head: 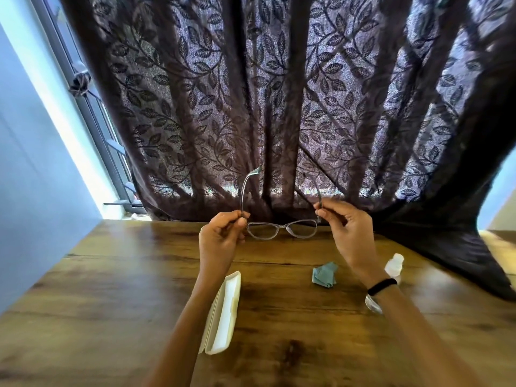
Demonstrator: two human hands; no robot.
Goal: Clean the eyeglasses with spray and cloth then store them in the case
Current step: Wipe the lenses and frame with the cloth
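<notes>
The eyeglasses (282, 229), with a thin grey frame and clear lenses, are held up above the wooden table (125, 289), temples unfolded and pointing upward. My left hand (220, 241) pinches the left temple near its hinge. My right hand (344, 227) pinches the right temple. A cream eyeglass case (223, 311) lies shut on the table below my left forearm. The crumpled teal cloth (324, 275) rests on the table between my arms. The small white spray bottle (394, 266) lies on its side just right of my right wrist, partly hidden by it.
A dark leaf-patterned curtain (265, 93) hangs along the table's far edge and drapes onto the table at the right (474, 247). A pale blue wall (33, 177) and a window frame stand at the left.
</notes>
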